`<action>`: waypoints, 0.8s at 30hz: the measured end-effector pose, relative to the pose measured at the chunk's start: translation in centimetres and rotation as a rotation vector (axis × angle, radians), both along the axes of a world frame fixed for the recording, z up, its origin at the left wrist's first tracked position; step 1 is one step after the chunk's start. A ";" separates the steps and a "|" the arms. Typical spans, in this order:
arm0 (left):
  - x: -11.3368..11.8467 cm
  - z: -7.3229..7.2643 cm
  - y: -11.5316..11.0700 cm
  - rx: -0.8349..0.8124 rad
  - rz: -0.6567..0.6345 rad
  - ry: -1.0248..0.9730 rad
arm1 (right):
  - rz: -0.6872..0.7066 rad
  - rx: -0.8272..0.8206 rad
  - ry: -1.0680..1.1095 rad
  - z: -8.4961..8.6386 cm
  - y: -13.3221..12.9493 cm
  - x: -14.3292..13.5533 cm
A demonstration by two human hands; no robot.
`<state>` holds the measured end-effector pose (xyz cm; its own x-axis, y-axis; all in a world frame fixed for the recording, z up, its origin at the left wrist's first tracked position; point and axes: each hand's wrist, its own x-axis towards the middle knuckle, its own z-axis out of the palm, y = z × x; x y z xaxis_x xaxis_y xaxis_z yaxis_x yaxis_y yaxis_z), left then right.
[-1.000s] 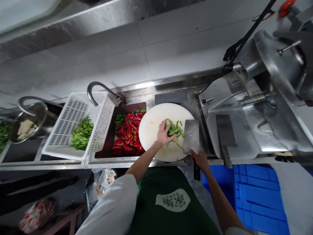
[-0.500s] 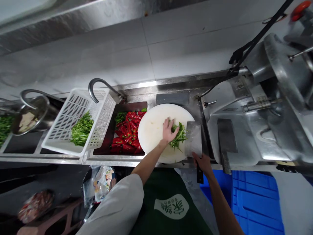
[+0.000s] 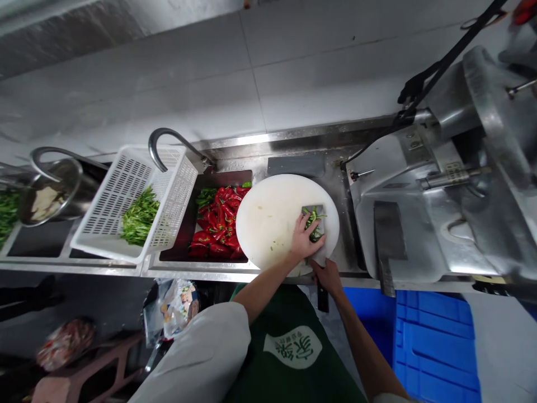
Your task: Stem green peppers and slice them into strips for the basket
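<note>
On the round white cutting board is a small heap of sliced green peppers, lying on the flat blade of a cleaver. My left hand is cupped over the slices, thumb on one side and fingers on the other, holding them against the blade. The palm hides part of the heap. At the near edge of the board my right hand grips the cleaver where the blade meets its dark handle, which points toward me. A few green scraps dot the bare board.
Left of the board, a sink holds red peppers; a white basket with cut greens stands beyond. A second cleaver lies on the metal machine at right. A blue bin sits below.
The cleaver has moved left from beside the green slices to beneath them. My left hand has shifted right and closed over the slices, which now rest on the blade.
</note>
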<state>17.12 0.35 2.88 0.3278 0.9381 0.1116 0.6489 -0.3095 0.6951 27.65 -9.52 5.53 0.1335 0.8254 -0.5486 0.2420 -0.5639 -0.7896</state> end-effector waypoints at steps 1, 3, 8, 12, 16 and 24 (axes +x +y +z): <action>0.0 0.1 0.0 -0.008 0.004 -0.008 | -0.016 0.011 -0.011 0.1 -0.2 -0.6; -0.2 0.6 0.1 -0.010 0.006 -0.025 | -0.035 0.030 -0.030 0.6 -0.4 -1.6; -3.5 3.2 0.9 0.131 0.042 -0.101 | -0.061 0.116 -0.003 2.5 0.5 -4.8; -10.5 6.8 2.2 0.260 0.158 -0.111 | 0.049 0.197 0.134 4.6 2.8 -10.6; -21.4 10.6 2.4 0.381 0.368 -0.059 | 0.232 0.233 0.305 6.7 5.3 -19.7; -46.5 14.3 3.4 0.499 0.786 -0.003 | 0.612 0.285 0.386 10.1 11.0 -43.4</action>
<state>-29.41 3.76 17.21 -0.3821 0.7337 0.5619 0.7971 -0.0459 0.6021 -15.74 1.48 15.65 -0.5489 0.8067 -0.2191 0.1237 -0.1809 -0.9757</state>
